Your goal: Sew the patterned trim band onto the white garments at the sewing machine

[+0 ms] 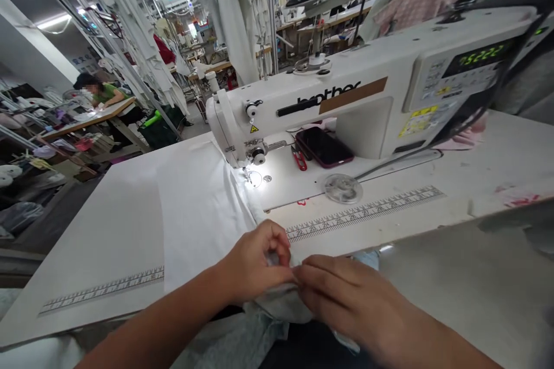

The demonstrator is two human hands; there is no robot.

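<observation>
My left hand (255, 262) and my right hand (341, 300) meet at the front edge of the sewing table, their fingertips pinching a fold of white fabric (203, 207). The cloth runs from my fingers across the white tabletop (86, 242) and up under the presser foot (253, 155) of a white Brother industrial sewing machine (303, 104). A lit needle area sits at the fabric's far end. Below my hands, a pale grey-green cloth (277, 305) hangs over my lap. The needle tip is hidden by the fabric and foot.
A measuring scale (363, 213) is printed along the table. Red-handled thread snips (298, 157), a dark phone (324, 147) and a transparent round disc (343, 188) lie beside the machine. Pink cloth (433, 3) hangs behind it. A co-worker (104, 104) sews at a far table.
</observation>
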